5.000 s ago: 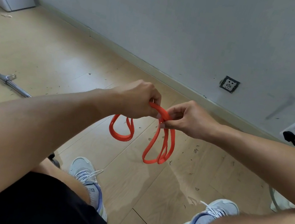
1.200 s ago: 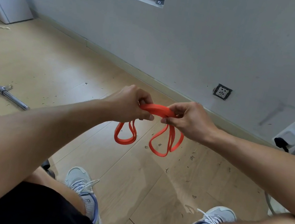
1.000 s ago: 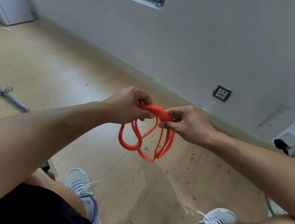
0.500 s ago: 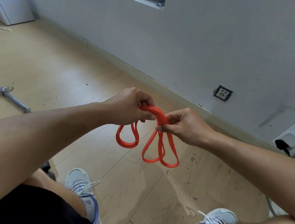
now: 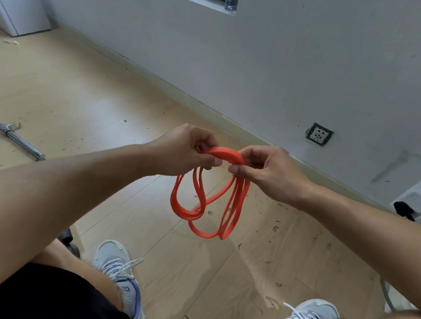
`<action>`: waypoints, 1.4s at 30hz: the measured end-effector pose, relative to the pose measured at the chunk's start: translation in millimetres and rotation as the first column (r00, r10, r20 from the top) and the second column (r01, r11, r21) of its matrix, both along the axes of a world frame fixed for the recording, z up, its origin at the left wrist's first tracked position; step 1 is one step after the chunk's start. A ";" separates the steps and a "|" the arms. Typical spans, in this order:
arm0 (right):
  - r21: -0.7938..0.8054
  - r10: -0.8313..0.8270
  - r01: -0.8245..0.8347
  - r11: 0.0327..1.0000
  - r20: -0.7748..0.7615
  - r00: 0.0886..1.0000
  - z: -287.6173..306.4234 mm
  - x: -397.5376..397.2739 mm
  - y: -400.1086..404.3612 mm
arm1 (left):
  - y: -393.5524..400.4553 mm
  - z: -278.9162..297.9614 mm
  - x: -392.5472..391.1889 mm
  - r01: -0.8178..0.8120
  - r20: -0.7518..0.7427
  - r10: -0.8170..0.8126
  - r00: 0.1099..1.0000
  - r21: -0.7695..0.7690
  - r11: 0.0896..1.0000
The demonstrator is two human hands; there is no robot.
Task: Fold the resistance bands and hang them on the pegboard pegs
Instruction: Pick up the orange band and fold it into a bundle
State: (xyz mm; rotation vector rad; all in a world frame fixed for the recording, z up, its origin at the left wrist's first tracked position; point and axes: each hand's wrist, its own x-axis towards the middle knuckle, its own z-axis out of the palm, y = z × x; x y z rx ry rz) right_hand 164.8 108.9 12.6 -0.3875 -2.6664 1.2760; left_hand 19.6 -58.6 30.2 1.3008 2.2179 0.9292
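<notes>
- Folding is the step in hand: left hand (image 5: 185, 152) and right hand (image 5: 268, 173) each pinch the top of the orange flat rubber resistance band (image 5: 207, 203), held mid-air above the wooden floor, its loops hanging toward 6 o'clock.
- Next, I judge, gather the loops evenly; no pegboard shows.
- Count: one band, two hands, one steel bar (image 5: 8, 131) at 9 o'clock.
</notes>
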 end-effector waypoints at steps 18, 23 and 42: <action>0.208 0.005 -0.002 0.978 -0.013 1.000 48.0 6.0 -9.0 | 1.1 5.9 6.2 0.027 0.105 -0.030 0.994 0.022 0.999; 0.212 0.008 -0.011 0.977 0.019 1.000 50.3 7.3 -8.9 | -1.5 6.9 5.9 0.038 0.095 -0.042 0.995 0.048 0.998; -0.347 -0.270 0.213 0.914 -0.127 0.954 11.7 5.2 23.4 | 32.2 -7.7 11.0 -0.221 0.427 0.056 0.903 0.347 0.911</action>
